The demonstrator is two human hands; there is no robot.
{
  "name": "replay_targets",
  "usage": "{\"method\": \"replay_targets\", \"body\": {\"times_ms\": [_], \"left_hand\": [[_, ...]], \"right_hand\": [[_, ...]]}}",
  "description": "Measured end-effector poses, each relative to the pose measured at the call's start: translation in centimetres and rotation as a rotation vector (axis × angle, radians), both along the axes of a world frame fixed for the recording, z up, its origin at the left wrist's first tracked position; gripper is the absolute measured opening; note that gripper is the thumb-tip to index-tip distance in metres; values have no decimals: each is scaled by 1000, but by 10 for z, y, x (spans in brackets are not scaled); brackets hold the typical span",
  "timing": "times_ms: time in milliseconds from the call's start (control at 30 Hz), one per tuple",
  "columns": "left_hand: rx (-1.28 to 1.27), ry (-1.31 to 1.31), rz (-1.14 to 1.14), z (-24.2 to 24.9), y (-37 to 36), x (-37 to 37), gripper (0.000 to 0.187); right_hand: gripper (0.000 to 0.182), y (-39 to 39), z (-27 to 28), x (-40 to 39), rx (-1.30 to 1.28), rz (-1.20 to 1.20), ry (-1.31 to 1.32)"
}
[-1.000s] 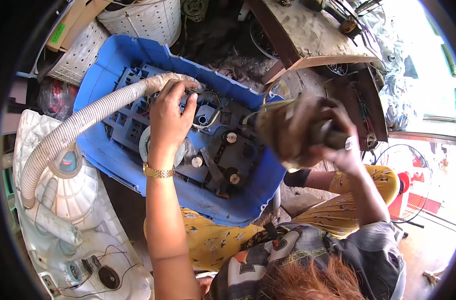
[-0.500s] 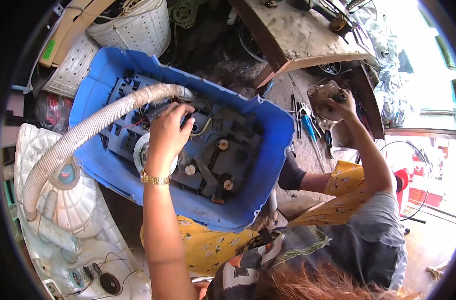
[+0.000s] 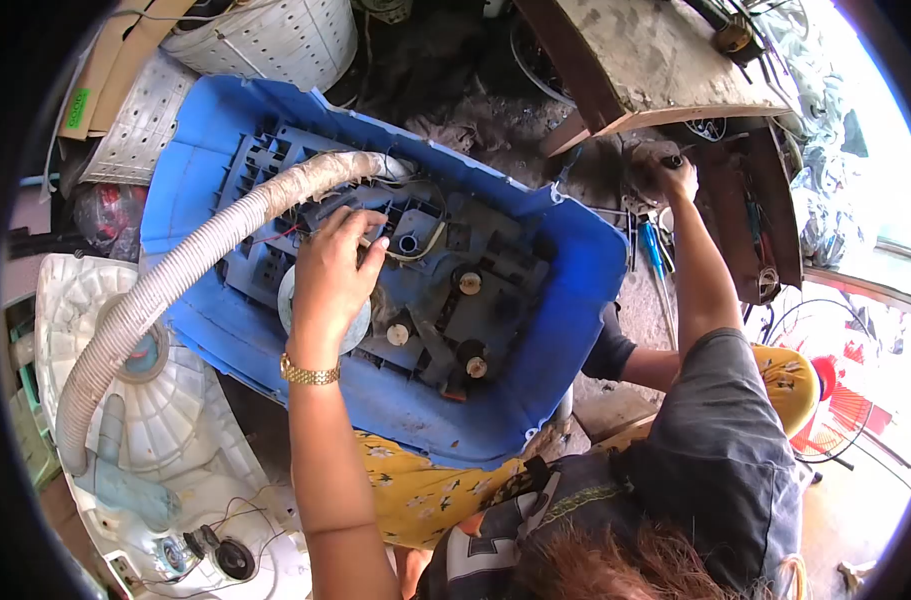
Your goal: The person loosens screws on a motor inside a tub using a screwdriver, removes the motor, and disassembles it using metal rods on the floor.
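In front of my crossed legs, the blue tub (image 3: 590, 290) sits tilted across the floor, open side up, ribbed base and loose wiring showing inside. Top right: wooden table (image 3: 675, 60), dusty top, partly cut off by the edge of view. Left of the tub: white plastic panel (image 3: 60, 300) with a ribbed dome, dark thin wires lying on its lower end. Top left, beyond the tub: perforated white drum (image 3: 275, 50). Far right: fan (image 3: 830, 385) with red parts. Corrugated hose (image 3: 185, 235) arcs from over the panel, across the tub wall, to the tub's far side. Brown open box (image 3: 715, 215) stands past the tub's right end, tools in it.

Metal part (image 3: 640, 172) is right of the tub, near the box, in shade. Can't tell if it touches the floor. My right hand (image 3: 681, 180) has its fingers closed on the part's dark shaft. My left hand (image 3: 333, 258) is over the tub base, just beside the hose end; fingers loosely bent, thumb apart from index. Can't tell what the fingertips touch. Blue-handled tool (image 3: 651, 240) lies on the floor near the metal part. Smallest: gold watch (image 3: 310, 372), left wrist, and three pale discs (image 3: 398, 334) on the base.
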State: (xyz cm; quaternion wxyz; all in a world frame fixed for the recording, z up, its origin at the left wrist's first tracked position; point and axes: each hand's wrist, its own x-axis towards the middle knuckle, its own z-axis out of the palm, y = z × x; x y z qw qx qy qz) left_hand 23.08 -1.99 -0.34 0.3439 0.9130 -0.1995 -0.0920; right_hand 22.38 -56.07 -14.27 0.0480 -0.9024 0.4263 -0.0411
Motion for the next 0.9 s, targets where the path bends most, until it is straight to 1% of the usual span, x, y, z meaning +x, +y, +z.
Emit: {"method": "replay_targets", "body": {"times_ms": [100, 133, 167, 233, 267, 300, 367, 433, 500, 567, 633, 700, 733, 800, 833, 867, 900], "left_hand": [[5, 60, 12, 7, 1, -1, 20], [26, 53, 12, 8, 3, -2, 20], [37, 33, 11, 11, 6, -3, 20], [63, -1, 7, 20, 12, -9, 20], [26, -60, 18, 22, 16, -13, 15], [112, -56, 14, 29, 23, -19, 15], [275, -50, 2, 48, 37, -36, 14], [438, 193, 84, 67, 53, -57, 21], [741, 462, 190, 68, 84, -81, 35], [762, 802, 287, 62, 112, -107, 46], [676, 1193, 205, 26, 149, -140, 51], [344, 1213, 267, -2, 149, -185, 46], [117, 1295, 468, -3, 136, -192, 42], [-389, 1403, 867, -7, 102, -206, 37], [-405, 1370, 910, -11, 101, -214, 34], [-425, 1332, 952, -16, 100, -223, 31], [-443, 1297, 993, -21, 100, -232, 29]], "right_hand": [[87, -35, -20, -2, 257, 6, -4], [95, -70, -49, -4, 308, 122, -51], [107, -62, -35, -6, 354, 31, -15], [116, -37, -5, -12, 254, 22, 68], [116, -26, 11, -17, 305, 32, 111], [107, -19, 17, -25, 283, 63, 140], [101, -16, 25, -36, 763, 275, 154], [92, 76, 90, -40, 1038, -16, 276], [86, 89, 72, -52, 1252, -124, 466], [82, 106, 75, -49, 1673, 45, 627], [67, 118, 54, -48, 1917, 56, 518], [57, 140, 56, -47, 1936, 1, 436], [49, 145, 64, -45, 2003, -228, 451], [52, 153, 72, -48, 1853, -301, 479], [53, 157, 77, -51, 1774, -334, 487], [56, 163, 85, -51, 1749, -354, 470], [61, 171, 94, -54, 1725, -258, 432]]}}
